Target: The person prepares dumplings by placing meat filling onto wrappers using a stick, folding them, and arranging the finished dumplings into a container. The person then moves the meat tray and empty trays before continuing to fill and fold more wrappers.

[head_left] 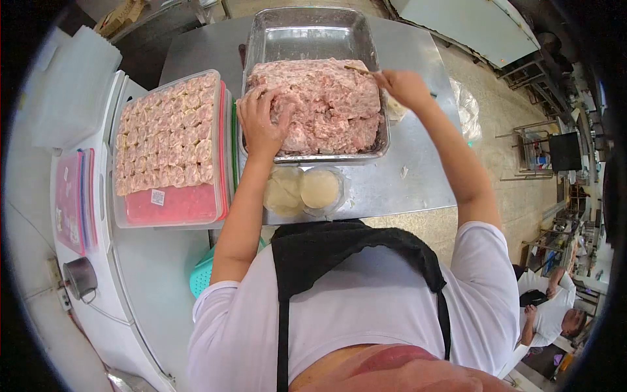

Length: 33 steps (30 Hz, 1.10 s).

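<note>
Pink minced meat (320, 104) fills the near part of a deep metal tray (310, 19). My right hand (405, 88) is closed around the end of a thin, flat, stick-like spatula (357, 69), whose tip lies on the meat's far right edge. Over the left side of the tray is my left hand (261, 124), its curved fingers apart against the meat; its palm is hidden. Two stacks of round dough wrappers, a left stack (283, 191) and a right stack (319, 189), lie in front of the tray on clear plastic.
Left of the meat, a pink-bottomed plastic tray (173, 206) carries rows of filled dumplings (166, 134). It stands on other lidded trays at the metal table's (418, 170) left side. A turquoise basket (202, 271) sits below the table edge. Another person (552, 307) is at far right.
</note>
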Each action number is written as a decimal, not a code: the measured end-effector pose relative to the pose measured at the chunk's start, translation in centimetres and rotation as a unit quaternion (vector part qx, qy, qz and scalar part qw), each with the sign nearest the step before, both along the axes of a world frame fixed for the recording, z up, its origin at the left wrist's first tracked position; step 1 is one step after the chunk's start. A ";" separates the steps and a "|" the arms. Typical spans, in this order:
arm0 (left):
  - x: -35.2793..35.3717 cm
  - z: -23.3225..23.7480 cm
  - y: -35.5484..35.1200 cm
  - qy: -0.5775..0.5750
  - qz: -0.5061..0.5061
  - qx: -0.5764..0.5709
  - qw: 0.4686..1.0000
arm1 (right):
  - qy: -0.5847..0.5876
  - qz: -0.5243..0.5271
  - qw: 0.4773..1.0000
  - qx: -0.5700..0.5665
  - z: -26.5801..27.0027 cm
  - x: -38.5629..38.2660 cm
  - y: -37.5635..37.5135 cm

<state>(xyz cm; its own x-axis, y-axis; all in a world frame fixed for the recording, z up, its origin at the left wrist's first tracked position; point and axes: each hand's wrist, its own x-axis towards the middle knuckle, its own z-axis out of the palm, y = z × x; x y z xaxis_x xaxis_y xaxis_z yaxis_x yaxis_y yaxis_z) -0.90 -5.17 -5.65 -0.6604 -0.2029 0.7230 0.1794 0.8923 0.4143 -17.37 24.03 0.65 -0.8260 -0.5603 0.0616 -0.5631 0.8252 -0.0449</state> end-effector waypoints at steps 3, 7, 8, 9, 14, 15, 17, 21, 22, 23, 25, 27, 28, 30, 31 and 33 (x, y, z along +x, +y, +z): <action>-0.3 0.0 0.3 -0.014 -0.009 0.019 1.000 | 0.010 0.004 0.999 -0.041 -1.6 2.1 1.0; -0.2 0.0 0.3 -0.014 -0.008 0.002 1.000 | -0.083 0.055 0.994 -0.047 -2.2 7.1 0.5; -0.2 0.0 0.4 -0.018 -0.017 0.004 1.000 | -0.095 0.103 0.990 -0.025 -2.9 9.7 -0.7; -0.2 -0.1 0.5 -0.020 -0.022 0.001 1.000 | -0.114 0.075 0.991 0.013 -3.2 11.6 -1.7; -0.1 -0.4 0.2 -0.014 -0.027 0.019 0.999 | -0.018 0.106 0.994 0.016 0.2 13.9 -1.5; 0.0 -0.3 0.3 -0.015 -0.028 0.017 0.999 | 0.038 0.152 0.987 0.026 1.5 13.4 -1.3; 0.3 -0.1 0.4 -0.007 -0.017 0.008 1.000 | 0.094 0.201 0.974 0.036 4.0 12.2 -1.0; 1.4 -0.1 0.8 -0.011 -0.007 0.021 1.000 | 0.144 0.149 0.972 0.113 5.5 8.1 -0.2; 1.8 -0.3 1.0 -0.025 0.001 0.037 0.999 | 0.154 0.134 0.969 0.138 5.2 7.0 0.0; 2.0 -0.5 1.1 -0.040 0.009 0.053 0.998 | 0.166 0.135 0.969 0.124 4.8 6.1 0.0; 2.2 -0.5 1.2 -0.063 0.019 0.051 0.997 | 0.179 0.153 0.965 0.116 4.5 4.6 -0.6; 2.2 -0.4 1.4 -0.092 0.026 0.049 0.994 | 0.186 0.167 0.962 0.107 4.1 3.4 -1.0; 1.9 -0.1 1.4 -0.087 0.025 0.042 0.995 | 0.184 0.174 0.960 0.118 4.0 2.6 -1.4; 1.3 -0.5 1.3 -0.085 0.025 0.039 0.995 | 0.179 0.183 0.958 0.131 3.9 1.4 -1.8; 0.8 -1.0 1.1 -0.077 0.027 0.030 0.996 | 0.177 0.181 0.957 0.141 3.9 0.8 -1.9; -0.2 -1.0 0.5 -0.070 0.035 0.021 0.997 | 0.174 0.184 0.956 0.150 3.5 -0.7 -2.1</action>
<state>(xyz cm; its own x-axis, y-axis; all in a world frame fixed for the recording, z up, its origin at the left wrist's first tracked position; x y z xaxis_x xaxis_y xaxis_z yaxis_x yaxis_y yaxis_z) -1.07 -4.71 -6.62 -0.7379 -0.2799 0.6141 0.0554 0.8817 0.4685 -18.10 21.90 4.19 -0.5292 -0.8440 0.0873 -0.7550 0.5153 0.4055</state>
